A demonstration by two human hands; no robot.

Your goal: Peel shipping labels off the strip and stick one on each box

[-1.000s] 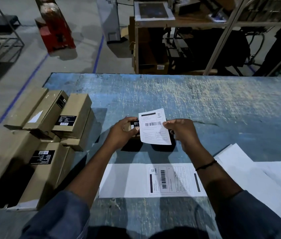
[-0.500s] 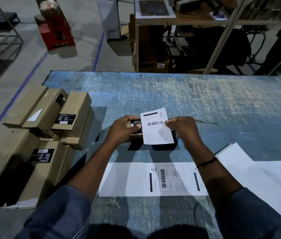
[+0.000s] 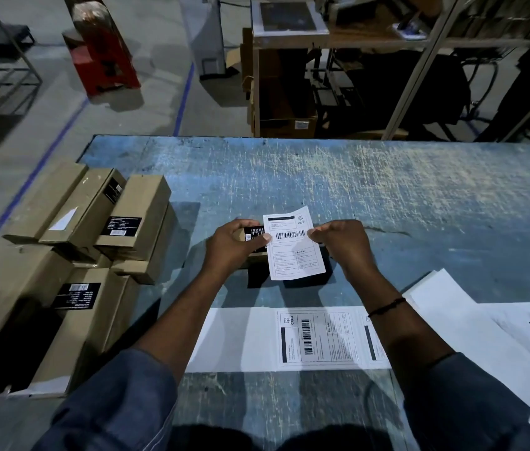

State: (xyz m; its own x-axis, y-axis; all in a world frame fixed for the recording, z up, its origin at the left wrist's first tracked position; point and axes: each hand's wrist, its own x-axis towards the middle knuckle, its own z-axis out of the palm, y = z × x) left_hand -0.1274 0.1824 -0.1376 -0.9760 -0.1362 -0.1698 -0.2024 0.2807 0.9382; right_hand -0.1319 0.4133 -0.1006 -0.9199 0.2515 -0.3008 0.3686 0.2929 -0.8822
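Note:
A white shipping label [image 3: 293, 244] with a barcode hangs over a small brown box [image 3: 252, 237] at the middle of the blue table [image 3: 387, 196]. My left hand [image 3: 236, 244] grips the box, and its thumb touches the label's left edge. My right hand [image 3: 343, 242] pinches the label's right edge. The label and my hands hide most of the box. The white label strip [image 3: 257, 340] lies across the table's near side, with more printed labels on it.
Several brown cardboard boxes [image 3: 88, 242] with black stickers are stacked at the table's left edge. Loose white backing paper [image 3: 472, 327] lies at the right. Beyond the far edge stand a metal rack [image 3: 420, 60], a wooden shelf and a red object [image 3: 104, 56] on the floor.
The label, box and both hands have shifted slightly to the right and away from me. Both holds look the same as before.

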